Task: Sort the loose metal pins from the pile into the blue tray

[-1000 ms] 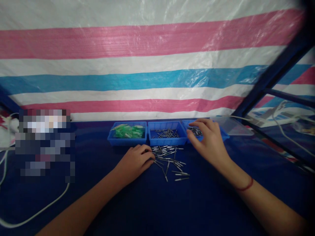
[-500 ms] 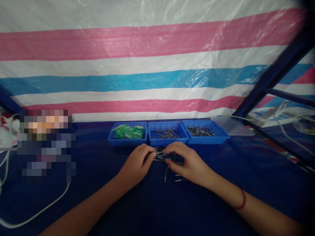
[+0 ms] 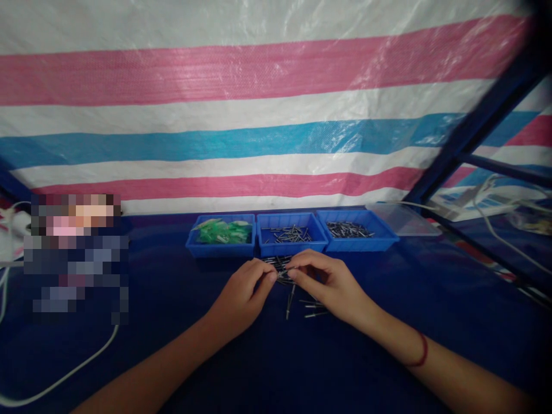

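Observation:
Over a pile of blind rivets [image 3: 272,263] on the dark blue table, my two hands nearly meet. My left hand [image 3: 241,294] pinches a thin metal rivet [image 3: 283,272] between thumb and forefinger. From the other side, my right hand [image 3: 334,287] closes its thumb and forefinger on the same small piece; its exact hold is partly hidden. A loose rivet [image 3: 290,303] lies below the fingertips, and a few more rivets [image 3: 317,314] lie under my right hand.
Behind my hands stand three blue bins in a row: the left bin [image 3: 221,249] with green packets, the middle bin [image 3: 293,248] and right bin [image 3: 390,236] with rivets. A clear lid [image 3: 409,221] lies at right. A white cable [image 3: 81,368] curves at left, near a blurred patch.
My right thumb and forefinger have come together and moved left toward my left fingertips. My left hand has shifted slightly right. The view has turned a little.

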### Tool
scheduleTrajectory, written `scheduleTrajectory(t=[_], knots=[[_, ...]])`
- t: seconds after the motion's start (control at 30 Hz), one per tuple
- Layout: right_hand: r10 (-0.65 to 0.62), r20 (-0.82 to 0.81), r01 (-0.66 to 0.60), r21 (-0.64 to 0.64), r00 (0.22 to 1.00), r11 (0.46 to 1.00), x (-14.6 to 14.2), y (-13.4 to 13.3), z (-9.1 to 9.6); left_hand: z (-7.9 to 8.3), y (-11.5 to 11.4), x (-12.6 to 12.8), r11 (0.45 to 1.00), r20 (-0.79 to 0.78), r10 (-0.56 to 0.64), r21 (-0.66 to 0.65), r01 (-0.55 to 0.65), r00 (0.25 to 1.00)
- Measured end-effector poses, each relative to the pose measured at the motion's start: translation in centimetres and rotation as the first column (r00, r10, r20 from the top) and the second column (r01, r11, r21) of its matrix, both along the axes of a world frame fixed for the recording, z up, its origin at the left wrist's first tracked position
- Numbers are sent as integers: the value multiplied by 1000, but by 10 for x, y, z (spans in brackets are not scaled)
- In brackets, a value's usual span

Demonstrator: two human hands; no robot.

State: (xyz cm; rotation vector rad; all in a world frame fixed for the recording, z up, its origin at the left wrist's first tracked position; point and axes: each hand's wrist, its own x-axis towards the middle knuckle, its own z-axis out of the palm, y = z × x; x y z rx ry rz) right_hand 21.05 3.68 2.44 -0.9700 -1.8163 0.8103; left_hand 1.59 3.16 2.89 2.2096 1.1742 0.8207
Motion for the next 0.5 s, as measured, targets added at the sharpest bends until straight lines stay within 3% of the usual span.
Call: scheduleTrajectory(t=[0.27,0.5], knots=[[13,2,-13,-2,1000,1000,-1,-3,1,0,-2,2,999,6,-35,23,34,999],[-10,65,8,31,998,1000,0,-2,-1,-1,0,-1,996,-33,47,78,-44,998]])
